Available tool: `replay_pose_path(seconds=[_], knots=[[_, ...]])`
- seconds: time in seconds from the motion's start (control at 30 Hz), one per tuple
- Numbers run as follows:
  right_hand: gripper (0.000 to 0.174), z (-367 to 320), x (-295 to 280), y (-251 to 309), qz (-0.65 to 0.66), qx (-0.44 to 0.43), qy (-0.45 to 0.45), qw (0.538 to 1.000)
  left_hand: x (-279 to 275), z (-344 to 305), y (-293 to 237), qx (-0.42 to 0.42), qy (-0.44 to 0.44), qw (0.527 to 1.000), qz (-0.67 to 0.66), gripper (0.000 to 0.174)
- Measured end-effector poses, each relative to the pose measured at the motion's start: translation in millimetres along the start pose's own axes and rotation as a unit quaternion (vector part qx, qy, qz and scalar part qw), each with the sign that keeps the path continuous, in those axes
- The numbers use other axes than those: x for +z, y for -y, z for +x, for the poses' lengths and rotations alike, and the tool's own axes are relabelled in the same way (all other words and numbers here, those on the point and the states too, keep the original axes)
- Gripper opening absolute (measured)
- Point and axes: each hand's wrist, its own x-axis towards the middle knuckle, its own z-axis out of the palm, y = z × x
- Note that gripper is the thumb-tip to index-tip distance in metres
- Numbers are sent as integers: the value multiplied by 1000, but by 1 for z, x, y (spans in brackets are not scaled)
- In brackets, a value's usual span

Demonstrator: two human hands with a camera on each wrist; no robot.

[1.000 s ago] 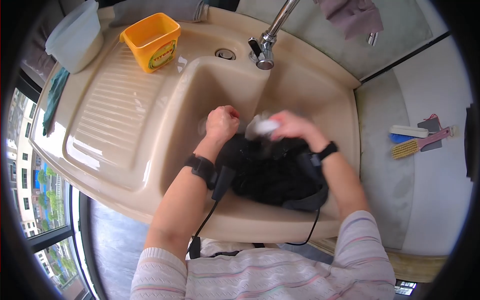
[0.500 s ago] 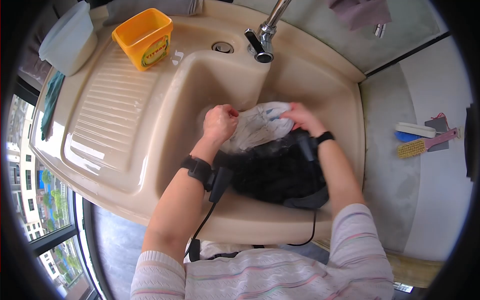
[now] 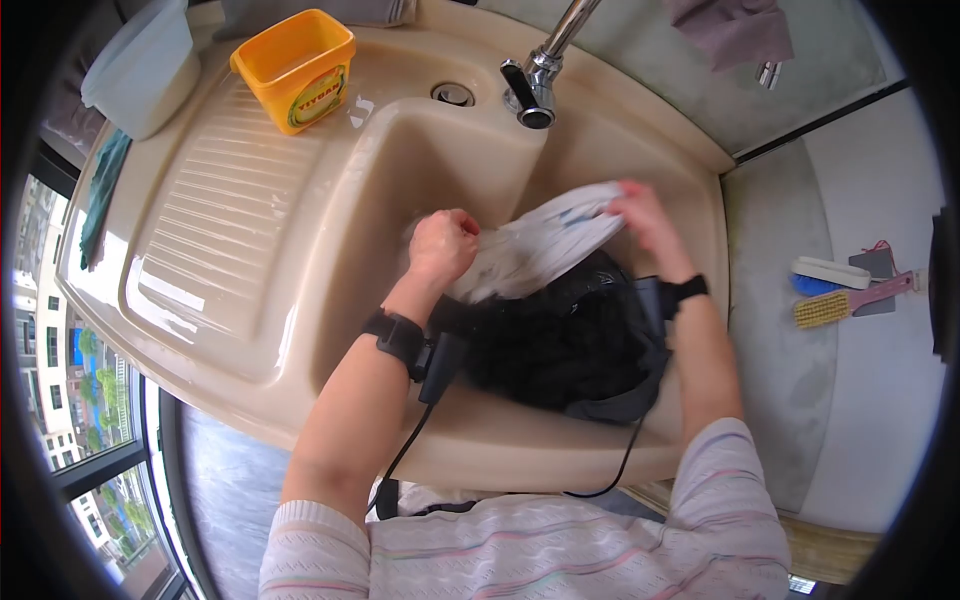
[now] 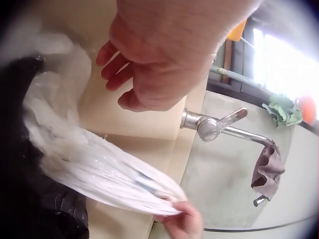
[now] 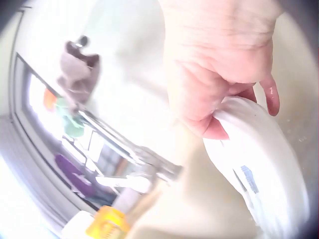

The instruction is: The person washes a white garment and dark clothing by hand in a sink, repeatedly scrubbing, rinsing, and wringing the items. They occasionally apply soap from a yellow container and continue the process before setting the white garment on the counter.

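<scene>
a wet white cloth [image 3: 548, 240] is held in the middle of the head frame, drawn out slantwise from low centre toward the upper right. its far end is pinched by the right hand [image 3: 645, 220], just right of centre; in the right wrist view the edge is seen gripped between thumb and fingers, with one finger lifted apart from the rest. the other fingers are partly hidden by the cloth. a bluish patch is shown near the gripped end. the cloth's bunched lower end is laid beside a black cloth [image 3: 550, 350], by which the lower middle of the sink [image 3: 355, 215] is filled.

the left hand [image 3: 440, 245] is held over the sink, left of centre. its fingers are seen loosely curled and close together in the left wrist view, with nothing gripped; the white cloth is seen near them, apart from the fingertips. a black band [image 3: 398, 340] is worn on the left wrist, and another on the right.

the tap [image 3: 535, 90] is set at top centre. in the upper left, a yellow tub [image 3: 320, 100] and a pale tub [image 3: 145, 70] are stood on the ribbed board [image 3: 215, 220], and a green cloth [image 3: 103, 200] is draped at its edge. two brushes [image 3: 850, 300] are seen at the right.
</scene>
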Motion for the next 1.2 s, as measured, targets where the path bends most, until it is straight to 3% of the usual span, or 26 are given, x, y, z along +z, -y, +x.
replay_pose_path(seconds=[0.1,0.23,0.33,0.4,0.43,0.47,0.53,0.57,0.63,0.73,0.77,0.83,0.87,0.9,0.93,1.0,1.03,1.1,1.17,1.2], knots=[[30,-32,-45,65,85,-127,50,987,-2,-4,-6,3,17,1000,3,19],[38,-52,-51,95,92,-189,54,976,2,-3,-3,3,21,1000,12,19],[38,-30,-15,44,41,-157,81,983,4,-3,-3,4,25,1000,11,19],[38,-6,25,-11,-85,-134,100,982,7,-3,0,29,1,1000,3,20],[39,-6,48,-19,-140,-74,130,979,8,-4,1,30,2,1000,7,20],[40,-8,69,-30,-193,-13,159,968,8,-4,0,31,6,999,13,20],[42,15,112,-111,-346,-76,216,910,8,-4,-1,37,13,999,26,20],[42,6,122,-111,-340,-75,211,913,8,-4,-2,36,18,999,16,19],[44,-9,136,-102,-456,-27,244,856,6,-5,-4,41,22,999,9,18],[43,-2,117,-84,-372,-23,243,896,2,-8,-9,21,40,998,-44,16],[39,0,106,-76,-363,-76,150,916,2,-7,-8,-18,76,990,-114,19],[32,2,75,-30,-202,-88,110,969,5,-8,-9,-52,110,975,-184,24],[27,-10,58,3,-196,-182,72,961,9,-9,-10,-117,151,923,-335,36],[25,-26,43,35,-175,-192,93,961,10,-11,-13,-179,188,842,-473,50],[24,-40,31,55,-144,-215,113,959,10,-16,-19,-176,188,846,-468,50],[23,-66,14,88,-107,-241,127,956,13,-25,-36,-310,215,703,-602,70],[23,-82,9,102,-86,-288,150,942,15,-27,-42,-310,214,708,-598,70],[22,-105,9,114,-61,-371,165,912,18,-31,-51,-376,240,629,-636,73],[22,-130,20,122,-21,-411,176,894,34,-29,-38,-254,311,643,-652,69],[29,-147,24,127,20,-360,220,906,39,-32,-32,-192,331,634,-672,69]])
